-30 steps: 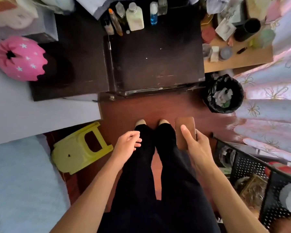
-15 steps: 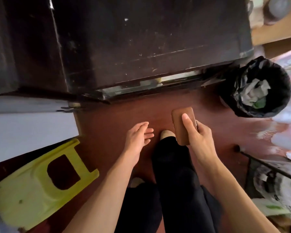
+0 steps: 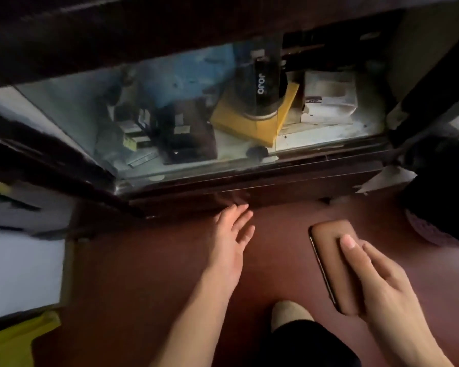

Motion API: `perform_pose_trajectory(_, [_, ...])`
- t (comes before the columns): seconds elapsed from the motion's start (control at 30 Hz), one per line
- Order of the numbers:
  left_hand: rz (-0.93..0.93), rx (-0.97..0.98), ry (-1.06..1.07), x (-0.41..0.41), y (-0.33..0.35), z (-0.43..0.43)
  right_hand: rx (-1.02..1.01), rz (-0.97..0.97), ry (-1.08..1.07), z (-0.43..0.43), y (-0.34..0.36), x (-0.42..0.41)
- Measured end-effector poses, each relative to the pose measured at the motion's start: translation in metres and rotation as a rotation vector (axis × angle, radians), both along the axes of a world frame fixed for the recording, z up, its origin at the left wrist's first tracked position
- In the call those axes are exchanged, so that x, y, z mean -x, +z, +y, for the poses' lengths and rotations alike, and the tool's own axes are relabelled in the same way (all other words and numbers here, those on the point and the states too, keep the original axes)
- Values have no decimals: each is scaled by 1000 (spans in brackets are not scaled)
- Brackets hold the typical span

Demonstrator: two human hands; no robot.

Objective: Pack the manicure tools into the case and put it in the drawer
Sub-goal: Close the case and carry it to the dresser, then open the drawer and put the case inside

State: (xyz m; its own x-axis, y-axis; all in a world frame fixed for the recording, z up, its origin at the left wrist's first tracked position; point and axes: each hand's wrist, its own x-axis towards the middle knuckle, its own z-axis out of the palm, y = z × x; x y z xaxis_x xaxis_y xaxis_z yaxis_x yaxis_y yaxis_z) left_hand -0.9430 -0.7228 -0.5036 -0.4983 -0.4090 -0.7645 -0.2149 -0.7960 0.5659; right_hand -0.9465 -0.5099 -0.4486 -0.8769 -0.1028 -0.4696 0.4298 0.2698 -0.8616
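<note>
The brown leather manicure case (image 3: 329,258) is closed and held in my right hand (image 3: 376,284), thumb on top and fingers wrapped underneath, above the red-brown floor at lower right. My left hand (image 3: 232,234) reaches forward with straight fingers, its fingertips at the dark front panel of the drawer (image 3: 249,193) at the cabinet's base. Above that panel, a glass-fronted compartment (image 3: 191,107) shows boxes and a dark jar inside. The tools are not visible.
A yellow box (image 3: 249,123) and a black jar (image 3: 263,91) stand inside the compartment. A black bin bag (image 3: 445,186) is at the right, a yellow stool (image 3: 13,340) at lower left. My foot (image 3: 289,313) rests on the floor below the case.
The view has dropped low and close to the cabinet's base. My left hand has stretched forward to the drawer front. My right hand still holds the case, now lower and nearer the cabinet.
</note>
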Motion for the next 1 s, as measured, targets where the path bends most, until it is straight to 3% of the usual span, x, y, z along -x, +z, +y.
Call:
perform_pose_trajectory(0.3, [84, -204, 91, 16, -8, -2, 198, 42, -33, -20, -12, 20])
perform_pose_trajectory(1.0, [-20, -51, 0, 8, -5, 6, 178, 92, -107, 5, 0, -10])
